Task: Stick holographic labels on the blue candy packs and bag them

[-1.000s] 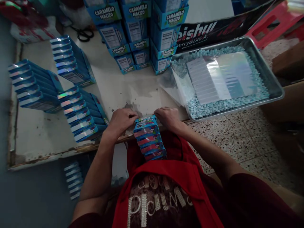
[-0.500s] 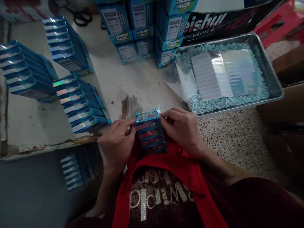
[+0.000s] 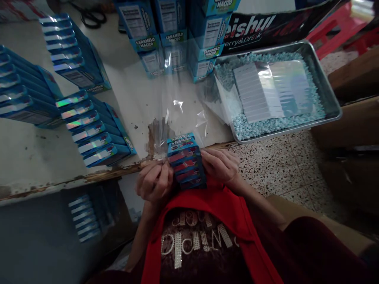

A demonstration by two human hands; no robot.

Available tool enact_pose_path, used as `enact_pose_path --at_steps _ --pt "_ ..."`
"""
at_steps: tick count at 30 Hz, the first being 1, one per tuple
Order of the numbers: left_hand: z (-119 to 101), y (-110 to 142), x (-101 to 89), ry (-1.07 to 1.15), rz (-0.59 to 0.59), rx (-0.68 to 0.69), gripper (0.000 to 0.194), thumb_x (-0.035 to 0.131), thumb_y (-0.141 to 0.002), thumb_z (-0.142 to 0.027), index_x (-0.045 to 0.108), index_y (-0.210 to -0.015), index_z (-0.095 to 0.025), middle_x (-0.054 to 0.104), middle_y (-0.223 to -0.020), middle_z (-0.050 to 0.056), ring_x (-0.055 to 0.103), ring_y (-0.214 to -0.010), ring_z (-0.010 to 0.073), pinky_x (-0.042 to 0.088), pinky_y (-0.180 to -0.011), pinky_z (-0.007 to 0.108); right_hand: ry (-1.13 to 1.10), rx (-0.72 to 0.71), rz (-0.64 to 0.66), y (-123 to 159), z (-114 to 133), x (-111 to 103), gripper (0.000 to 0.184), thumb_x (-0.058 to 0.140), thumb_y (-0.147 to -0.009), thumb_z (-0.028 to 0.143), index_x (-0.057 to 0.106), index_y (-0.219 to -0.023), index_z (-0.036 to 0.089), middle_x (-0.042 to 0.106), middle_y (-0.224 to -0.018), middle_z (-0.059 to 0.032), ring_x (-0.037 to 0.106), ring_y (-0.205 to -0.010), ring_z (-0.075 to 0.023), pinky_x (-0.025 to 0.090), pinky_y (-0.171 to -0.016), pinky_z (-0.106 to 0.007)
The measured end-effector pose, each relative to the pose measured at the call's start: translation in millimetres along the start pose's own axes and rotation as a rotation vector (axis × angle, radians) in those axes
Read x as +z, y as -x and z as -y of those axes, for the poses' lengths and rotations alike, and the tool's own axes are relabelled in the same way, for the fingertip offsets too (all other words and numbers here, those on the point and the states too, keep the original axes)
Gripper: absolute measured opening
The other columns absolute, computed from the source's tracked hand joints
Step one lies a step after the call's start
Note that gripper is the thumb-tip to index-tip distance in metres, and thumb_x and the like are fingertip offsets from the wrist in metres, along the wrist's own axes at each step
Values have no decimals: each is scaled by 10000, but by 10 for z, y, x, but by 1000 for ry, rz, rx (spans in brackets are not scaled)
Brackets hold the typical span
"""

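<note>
One row of blue boxes is being flanked by left hand and right hand, both curled, grip unclear.

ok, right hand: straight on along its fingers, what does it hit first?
The near blue boxes. The right hand points at their side, touching or almost. Clear film may lie between; depth is unclear there.

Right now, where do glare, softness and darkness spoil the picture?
Head view: bright glints on the clear film and the shiny pack; head view: fine print on the stacked boxes too soft to read; head view: deep shadow under the table.
</note>
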State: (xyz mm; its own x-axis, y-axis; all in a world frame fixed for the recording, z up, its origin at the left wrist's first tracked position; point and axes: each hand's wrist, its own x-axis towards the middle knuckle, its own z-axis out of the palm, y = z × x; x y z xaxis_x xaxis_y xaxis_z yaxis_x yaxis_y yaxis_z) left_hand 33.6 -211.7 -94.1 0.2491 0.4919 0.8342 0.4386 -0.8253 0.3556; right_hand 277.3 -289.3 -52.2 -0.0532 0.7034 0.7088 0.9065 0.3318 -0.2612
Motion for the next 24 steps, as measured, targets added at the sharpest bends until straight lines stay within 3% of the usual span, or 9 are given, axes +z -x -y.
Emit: enact_pose_path --at_steps 4,7,10,13,19,24 --pt "190 231 110 -38 -1 -112 171 813 -885 -187 732 -1017 -261 727 -951 54 718 -934 231 571 -881 393 42 5 3 109 -54 122 157 608 -1075 215 715 -1174 273 851 -1074 -22 798 -903 -149 613 -769 -289" --pt "317 245 313 -152 18 -258 201 783 -928 -327 683 -1059 -212 741 -950 73 712 -884 217 554 -800 345 39 -6 3 139 -89 226 165 565 -1081 185 697 -1159 247 849 -1115 -66 803 -963 -171 626 -801 -301" --pt "364 172 401 -211 77 -200 107 736 -949 -252 680 -1025 -203 736 -860 46 686 -763 184 470 -694 289 -20 -7 -19 147 -111 294 151 569 -1074 178 687 -1136 249 850 -1112 -59 801 -1030 -188 628 -838 -316" --pt "371 88 328 -167 151 -92 75 678 -961 -144 690 -930 -211 730 -816 37 663 -710 163 412 -660 275 -62 -5 -27 144 -127 317 164 566 -1066 169 699 -1111 253 852 -1148 -52 797 -1090 -192 620 -854 -320" --pt "326 45 89 10 311 83 170 701 -1010 -205 673 -842 -198 634 -678 -3 536 -573 129 328 -587 290 -88 -11 62 202 -77 198 209 509 -1074 166 694 -1078 263 853 -1070 -30 792 -1009 -181 600 -868 -330" --pt "90 135 -37 113 425 94 223 662 -1054 -264 681 -845 -188 653 -687 10 560 -579 130 375 -586 278 -214 24 137 474 4 -18 161 534 -1061 177 665 -1137 232 810 -970 -59 751 -898 -202 563 -847 -352"
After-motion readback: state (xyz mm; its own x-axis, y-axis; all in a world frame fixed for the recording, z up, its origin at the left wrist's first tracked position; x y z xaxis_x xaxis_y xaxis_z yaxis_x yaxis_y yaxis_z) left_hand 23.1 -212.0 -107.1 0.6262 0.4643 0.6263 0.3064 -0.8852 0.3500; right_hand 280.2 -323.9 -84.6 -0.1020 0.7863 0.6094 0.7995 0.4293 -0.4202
